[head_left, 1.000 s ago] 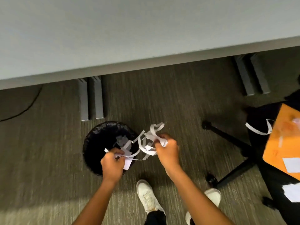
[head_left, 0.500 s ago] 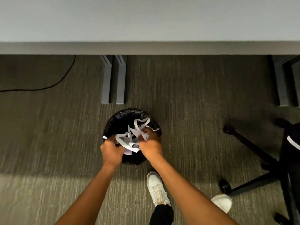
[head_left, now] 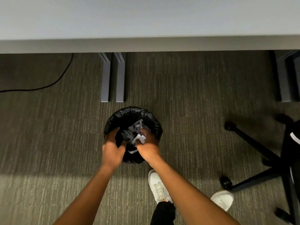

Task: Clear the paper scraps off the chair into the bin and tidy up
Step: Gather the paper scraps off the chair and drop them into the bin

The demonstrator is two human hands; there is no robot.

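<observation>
A round black bin (head_left: 155, 125) with a black liner stands on the carpet just below the desk edge. White paper scraps (head_left: 137, 125) lie inside it. Both my hands reach down into its mouth. My left hand (head_left: 112, 148) is spread over the near left rim with nothing in it. My right hand (head_left: 148, 146) is at the near right side, with a few white scraps (head_left: 141, 138) pinched between thumb and fingers. The black office chair (head_left: 253, 144) is at the right edge, mostly cut off, and a white paper strip (head_left: 294, 138) lies on its seat.
A grey desk top (head_left: 146, 21) fills the top of the view, with grey desk legs (head_left: 112, 78) right behind the bin. A black cable (head_left: 48, 85) runs across the carpet at the left. My white shoes (head_left: 158, 187) stand just behind the bin.
Both hands carried the bundle of paper strips left over the bin and lowered it in. My left hand has let go, and most strips now lie inside the bin.
</observation>
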